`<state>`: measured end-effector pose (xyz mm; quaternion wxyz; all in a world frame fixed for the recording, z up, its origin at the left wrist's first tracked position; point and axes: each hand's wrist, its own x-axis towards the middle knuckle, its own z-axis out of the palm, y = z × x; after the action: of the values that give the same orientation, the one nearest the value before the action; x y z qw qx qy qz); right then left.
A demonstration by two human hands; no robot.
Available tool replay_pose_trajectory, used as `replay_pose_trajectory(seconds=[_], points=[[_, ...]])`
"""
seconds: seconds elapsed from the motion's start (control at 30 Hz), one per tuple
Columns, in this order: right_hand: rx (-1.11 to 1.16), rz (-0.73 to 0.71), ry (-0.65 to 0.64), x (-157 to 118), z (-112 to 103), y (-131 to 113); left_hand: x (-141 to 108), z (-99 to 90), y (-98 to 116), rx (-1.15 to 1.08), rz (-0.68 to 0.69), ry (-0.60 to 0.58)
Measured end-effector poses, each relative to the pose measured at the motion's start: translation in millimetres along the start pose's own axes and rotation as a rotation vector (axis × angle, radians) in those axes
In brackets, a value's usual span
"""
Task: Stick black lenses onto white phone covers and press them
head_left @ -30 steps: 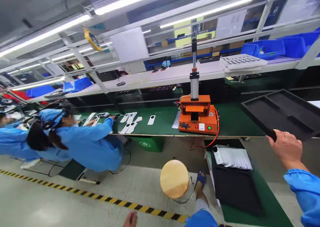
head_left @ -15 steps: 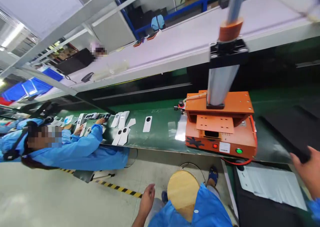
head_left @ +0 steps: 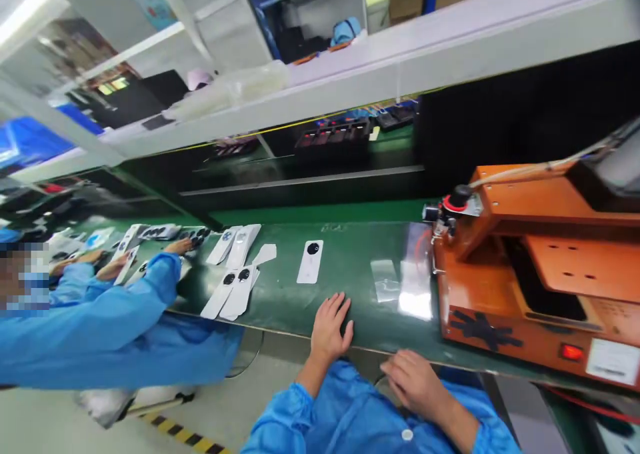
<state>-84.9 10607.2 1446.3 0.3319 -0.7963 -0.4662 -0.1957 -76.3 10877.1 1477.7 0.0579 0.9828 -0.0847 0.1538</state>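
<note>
My left hand [head_left: 330, 327] rests on the front part of the green bench [head_left: 287, 301], fingers spread and holding nothing. Just beyond it lies a white phone-shaped panel [head_left: 310, 264] with a round black camera area. My right hand [head_left: 413, 379] hovers at the bench's front edge over my blue clothing, its fingers partly bent and close together; nothing shows in it. To the right of my left hand lie a small clear film [head_left: 385, 281] and a shiny transparent sheet [head_left: 416, 291].
An orange press machine [head_left: 500, 301] with a red switch stands at the right. Left of the single panel are stacked white panels [head_left: 237, 294] and a white scrap [head_left: 265, 254]. A person in blue sleeves [head_left: 145, 294] handles panels at the left. A shelf [head_left: 360, 81] spans above.
The view has shifted closer to the bench and leftward along it. My left hand has come up onto the bench. My right hand has left the black mat and moved in front of my body.
</note>
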Motion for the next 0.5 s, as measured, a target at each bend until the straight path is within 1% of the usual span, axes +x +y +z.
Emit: replay_pose_trajectory(seconds=[0.03, 0.07, 0.1, 0.17, 0.2, 0.23, 0.27, 0.33, 0.37, 0.43, 0.5], points=[[-0.021, -0.059, -0.018, 17, -1, 14, -3, 3.1, -2, -0.004, -0.003, 0.039], [-0.061, -0.101, 0.01, 34, -1, 27, -5, 5.9, -3, -0.01, -0.001, 0.073], [-0.121, -0.092, 0.051, 50, 1, 36, -8, 8.0, -3, -0.02, 0.005, 0.104], [-0.284, 0.065, 0.122, 75, 9, 45, -12, 9.6, 0, -0.044, 0.008, 0.147], [-0.355, 0.158, 0.139, 82, 15, 45, -12, 8.6, 1, -0.067, -0.004, 0.163], [-0.403, 0.225, 0.135, 85, 21, 42, -12, 6.6, 3, -0.096, -0.022, 0.175], [-0.422, 0.243, 0.112, 84, 27, 38, -11, 3.6, 3, -0.125, -0.045, 0.186], [-0.407, 0.188, 0.068, 73, 38, 26, -3, -4.6, -2, -0.158, -0.096, 0.21], [-0.4, 0.142, 0.045, 65, 43, 19, 4, -9.1, -9, -0.153, -0.121, 0.222], [-0.413, 0.063, 0.019, 50, 48, 7, 22, -17.7, -32, -0.101, -0.172, 0.241], [-0.425, 0.021, 0.033, 41, 50, 3, 41, -24.2, -64, -0.034, -0.234, 0.247]])
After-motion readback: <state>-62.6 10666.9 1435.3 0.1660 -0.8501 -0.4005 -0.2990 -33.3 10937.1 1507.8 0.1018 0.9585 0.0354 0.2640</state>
